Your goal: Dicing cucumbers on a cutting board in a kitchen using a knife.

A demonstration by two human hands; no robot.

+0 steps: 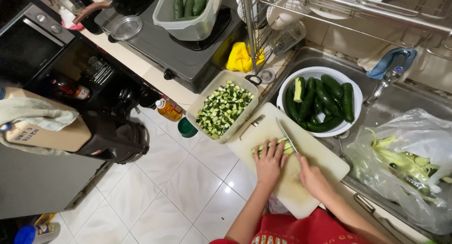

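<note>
On the white cutting board point(301, 178), near its far edge, cucumber strips point(275, 146) lie under the left hand point(269, 160), whose fingers point(264, 147) press flat, slightly spread. The right hand point(311, 177) is wrapped around a knife point(286, 134), its blade just beside those fingertips.

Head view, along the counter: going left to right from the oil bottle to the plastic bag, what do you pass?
Oil bottle → tub of diced cucumber → left hand on cucumber strips → right hand with knife → white colander of whole cucumbers → plastic bag of peels.
</note>
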